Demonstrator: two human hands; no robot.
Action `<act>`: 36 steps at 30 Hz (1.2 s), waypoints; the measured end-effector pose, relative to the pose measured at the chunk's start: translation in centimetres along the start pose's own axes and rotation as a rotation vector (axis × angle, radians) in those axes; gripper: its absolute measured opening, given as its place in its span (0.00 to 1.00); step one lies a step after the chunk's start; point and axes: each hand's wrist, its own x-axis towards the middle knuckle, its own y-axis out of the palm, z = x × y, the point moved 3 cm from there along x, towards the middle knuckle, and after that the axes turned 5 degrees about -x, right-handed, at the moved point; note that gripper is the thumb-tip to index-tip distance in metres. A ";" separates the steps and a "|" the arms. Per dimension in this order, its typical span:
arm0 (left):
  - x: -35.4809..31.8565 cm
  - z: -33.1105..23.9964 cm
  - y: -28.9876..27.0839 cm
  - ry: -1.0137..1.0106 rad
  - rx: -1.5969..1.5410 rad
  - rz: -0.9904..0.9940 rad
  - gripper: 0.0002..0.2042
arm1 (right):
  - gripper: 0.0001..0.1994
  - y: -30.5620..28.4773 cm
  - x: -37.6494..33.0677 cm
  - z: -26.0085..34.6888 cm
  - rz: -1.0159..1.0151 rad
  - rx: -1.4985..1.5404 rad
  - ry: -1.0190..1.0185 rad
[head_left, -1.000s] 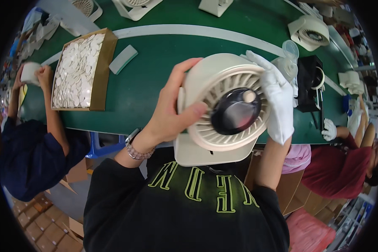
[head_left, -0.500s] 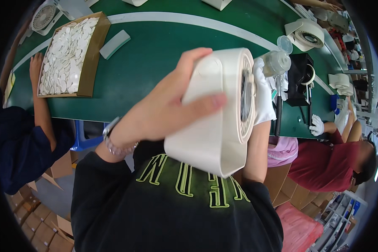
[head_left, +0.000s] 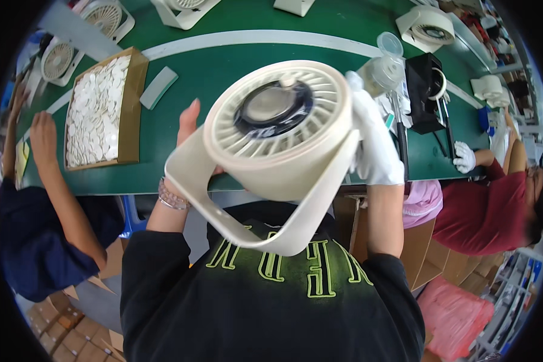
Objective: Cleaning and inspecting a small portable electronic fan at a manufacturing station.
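A cream desk fan is raised in front of my chest. Its round slatted grille, with a dark ring and grey disc at the centre, tilts upward, and its loop-shaped stand hangs toward me. My right hand, in a white glove, grips the fan at its right side; some fingers are hidden behind the rim. My bare left hand is at the fan's left, partly behind the stand. Its thumb points up, apart from the fan, and a fingertip shows in the gap between stand and fan head.
A cardboard box of white discs and a green-white block lie left on the green table. Right are a clear jar, a black holder and another fan. Co-workers sit on both sides.
The fan has turned from its side so its grille now faces up. My left hand has come off the fan's near side and moved left behind the stand. The right hand keeps its grip.
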 end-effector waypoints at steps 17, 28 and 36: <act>1.0 1.8 -4.6 -0.139 0.037 0.061 0.36 | 0.13 3.5 -3.5 4.1 0.039 -0.177 -0.553; 0.2 1.7 5.9 0.806 1.315 0.075 0.42 | 0.23 -1.5 -1.8 1.2 -0.258 -0.020 -0.665; -0.6 1.5 6.2 0.910 1.233 0.072 0.39 | 0.27 -4.9 -0.4 -5.8 -0.148 0.178 -0.726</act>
